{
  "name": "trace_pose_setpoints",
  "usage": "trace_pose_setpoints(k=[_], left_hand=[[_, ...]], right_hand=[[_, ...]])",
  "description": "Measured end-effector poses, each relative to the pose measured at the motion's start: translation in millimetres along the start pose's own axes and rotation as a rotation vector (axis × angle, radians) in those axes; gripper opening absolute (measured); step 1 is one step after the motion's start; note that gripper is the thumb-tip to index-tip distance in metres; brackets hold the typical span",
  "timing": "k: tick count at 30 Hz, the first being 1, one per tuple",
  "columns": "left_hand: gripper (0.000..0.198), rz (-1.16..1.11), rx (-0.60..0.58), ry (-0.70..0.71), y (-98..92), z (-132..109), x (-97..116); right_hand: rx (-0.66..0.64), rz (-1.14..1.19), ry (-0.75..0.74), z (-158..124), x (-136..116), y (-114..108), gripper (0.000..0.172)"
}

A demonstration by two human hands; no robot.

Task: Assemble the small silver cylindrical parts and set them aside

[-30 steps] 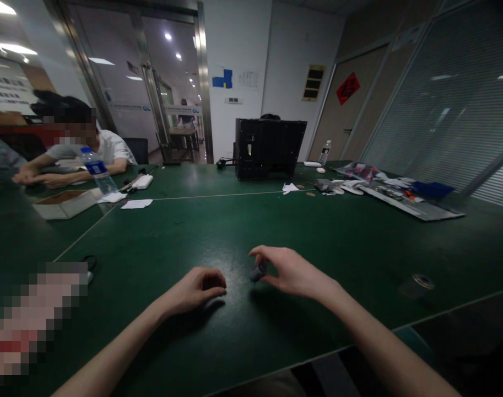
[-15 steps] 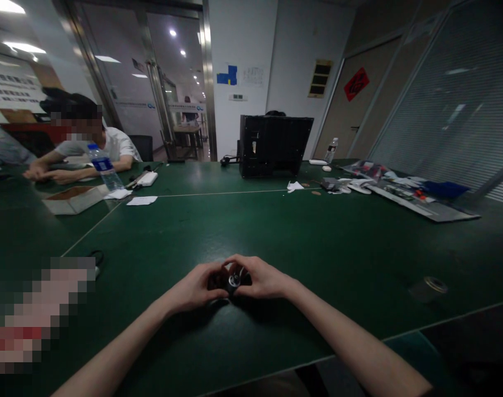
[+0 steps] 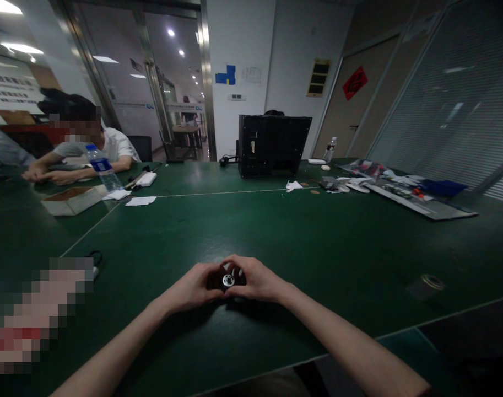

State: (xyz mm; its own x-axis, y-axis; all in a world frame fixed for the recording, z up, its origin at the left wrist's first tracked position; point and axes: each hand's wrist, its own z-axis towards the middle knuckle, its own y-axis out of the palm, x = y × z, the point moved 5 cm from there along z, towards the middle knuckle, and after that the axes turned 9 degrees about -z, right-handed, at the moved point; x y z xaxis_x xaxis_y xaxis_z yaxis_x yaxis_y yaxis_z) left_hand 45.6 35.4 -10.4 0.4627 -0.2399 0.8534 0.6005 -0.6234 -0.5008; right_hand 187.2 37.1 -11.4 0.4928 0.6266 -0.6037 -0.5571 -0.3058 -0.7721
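Observation:
Between my two hands, low over the green table (image 3: 218,347), is a small dark cylinder (image 3: 228,282) with a bright silver ring on its upward face and dark gaps in its middle. My left hand (image 3: 199,285) curls round its left side, thumb along the near edge. From the right, my right hand (image 3: 251,278) closes on it, its fingers arched over the far side and its thumb at the front. The fingertips of both hands meet around the piece and hide its lower part. Its exact kind is too small to make out.
A tin can (image 3: 427,286) stands near the table's right front edge. Farther back are a black box-like case (image 3: 274,146), a board with loose parts (image 3: 420,201), an open carton (image 3: 71,201) and a water bottle (image 3: 104,168). Another person (image 3: 114,146) sits at the far left.
The cylinder's upper face now shows as a full silver ring; before, it looked darker and more tilted. It has shifted slightly left, while both hands stay nearly in place.

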Motion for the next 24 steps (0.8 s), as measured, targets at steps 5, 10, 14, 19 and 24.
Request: trace_pose_setpoints(k=[5,10,14,19,24], left_hand=[[0.028,-0.006,0.007,-0.003,-0.4,0.8,-0.3],[0.029,-0.003,0.007,-0.037,-2.0,1.5,-1.1],[0.029,0.014,0.014,-0.041,-2.6,2.2,-3.5],[0.032,0.022,0.013,-0.054,-2.8,2.1,-4.9],[0.031,0.024,0.019,-0.044,-4.4,1.6,-6.7]], right_hand=[[0.018,-0.012,-0.014,0.1,-0.1,-0.6,0.049],[-0.029,-0.008,-0.062,-1.1,0.5,-2.8,0.045],[-0.041,0.034,-0.018,-1.0,4.6,-2.9,0.035],[-0.048,0.082,0.049,0.3,8.7,-2.8,0.033],[-0.071,0.069,0.073,-0.5,10.2,-6.4,0.035]])
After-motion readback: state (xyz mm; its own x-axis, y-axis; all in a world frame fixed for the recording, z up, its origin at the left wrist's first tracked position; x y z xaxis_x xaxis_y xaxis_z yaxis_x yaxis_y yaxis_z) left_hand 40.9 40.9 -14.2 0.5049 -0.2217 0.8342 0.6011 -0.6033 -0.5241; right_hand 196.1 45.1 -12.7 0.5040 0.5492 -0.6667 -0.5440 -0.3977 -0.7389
